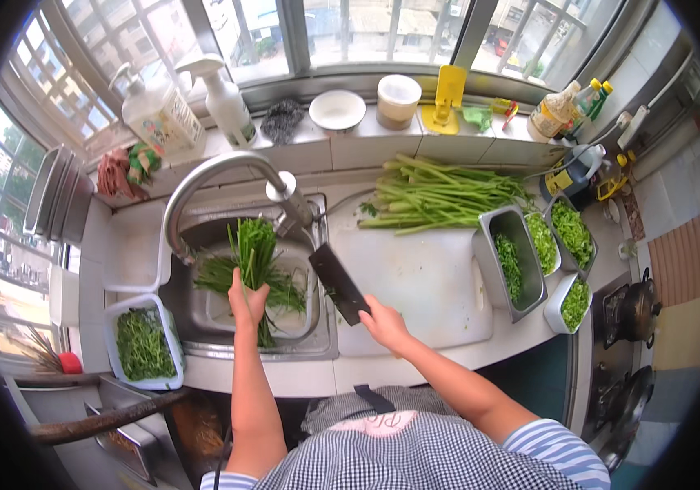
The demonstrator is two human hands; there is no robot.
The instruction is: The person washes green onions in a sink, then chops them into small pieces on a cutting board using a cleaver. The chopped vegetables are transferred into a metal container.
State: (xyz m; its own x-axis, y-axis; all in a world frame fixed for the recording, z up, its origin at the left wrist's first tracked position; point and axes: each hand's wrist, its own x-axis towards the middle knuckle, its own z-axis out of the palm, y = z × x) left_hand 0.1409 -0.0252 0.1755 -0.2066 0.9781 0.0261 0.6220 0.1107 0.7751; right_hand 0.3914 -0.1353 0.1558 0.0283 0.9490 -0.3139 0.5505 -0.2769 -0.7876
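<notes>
Over the metal sink (pixel 172 306), my left hand (pixel 249 300) is closed around a bunch of leafy green stems (pixel 254 248). Beneath the bunch, more thin greens (pixel 215 274) lie in a pale plastic basin (pixel 310 300). My right hand (pixel 383 321) grips a dark-bladed cleaver (pixel 339 282), held tilted near the left edge of the white cutting board (pixel 411 275). Small green scraps are on the board. Behind it lies a large pile of celery-like stalks (pixel 448 193). The curved faucet (pixel 221 162) arches over the sink.
Right of the board stand a metal container (pixel 533 288) with leaves and several containers of chopped greens (pixel 572 233). A white tub of leafy greens (pixel 145 346) sits left of the sink, below an upright-sided white tray (pixel 135 245). Bottles and bowls line the windowsill (pixel 301 153); a stove (pixel 610 367) is at right.
</notes>
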